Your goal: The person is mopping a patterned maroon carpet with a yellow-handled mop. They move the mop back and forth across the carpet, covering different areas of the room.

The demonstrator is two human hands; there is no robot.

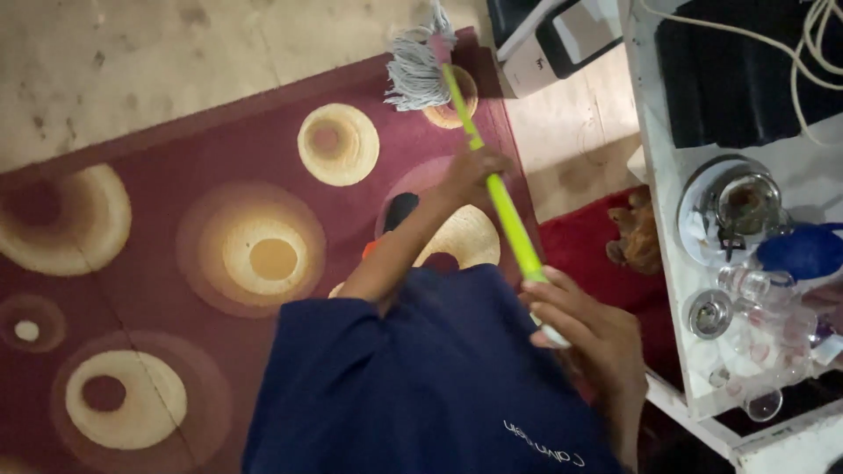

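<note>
Closest to the lens, my right hand [587, 333] is wrapped tight around the top end of a mop's lime-green handle [505, 206], fingers folded over the rod just above my dark blue shirt [421, 386]. Farther down the shaft my left hand [474, 171] is clamped on the same handle, arm stretched out ahead of me. From there the rod runs on to the grey string mop head [417, 70], which lies at the far edge of a maroon rug [176, 263] patterned with cream and gold circles, right where the rug meets the pale bare floor [132, 53]. I judge the mop light and the handle stiff and smooth, perhaps a little slick, so two well-spaced grips like these suit it best: one hand near the top to steer, one partway down to press. The strings look soft and limp and would drag heavier if wet; I cannot tell whether they are. To my right a white table [667, 175] carries clear glasses [755, 285], a blue object [803, 250] and pale cables [808, 53], with a red mat [588, 250] on the floor beside it.
</note>
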